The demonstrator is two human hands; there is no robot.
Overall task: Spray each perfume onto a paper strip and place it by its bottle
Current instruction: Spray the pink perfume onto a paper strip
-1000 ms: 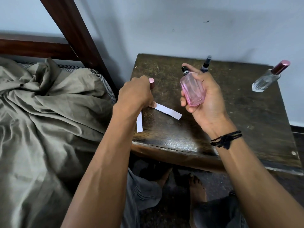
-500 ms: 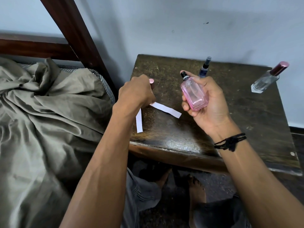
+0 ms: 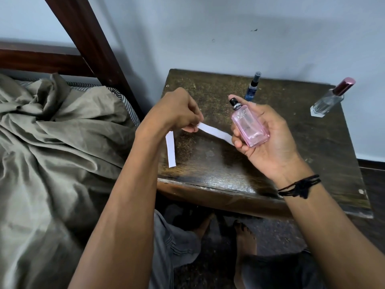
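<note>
Rumpled olive-grey bedsheet (image 3: 52, 147) filling the left side, under a dark brown wooden bed frame (image 3: 87, 38). Worn, dark wooden table (image 3: 312, 155) set against a pale blue wall (image 3: 208, 28), beside the bed. Over the table's middle, right hand (image 3: 268, 140) palm up, a black cord bracelet (image 3: 300, 185) on its wrist, fingers wrapped round a flat pink glass perfume bottle (image 3: 250, 128) with a black spray nozzle, cap off, held tilted above the tabletop. Left hand (image 3: 179, 113) curled narrow at the table's left part, thumb and fingers pinching the end of a long white paper strip (image 3: 214, 132) whose far end reaches just beside the right hand's fingertips. Second white paper strip (image 3: 170, 149) hanging down below the left hand near the table's left edge; whether gripped or loose, cannot tell. Clear faceted glass perfume bottle with a dark red cap (image 3: 329, 99) at the back right corner of the table. Slim blue spray bottle with a black top (image 3: 252, 88) at the back edge, just behind the right hand.
</note>
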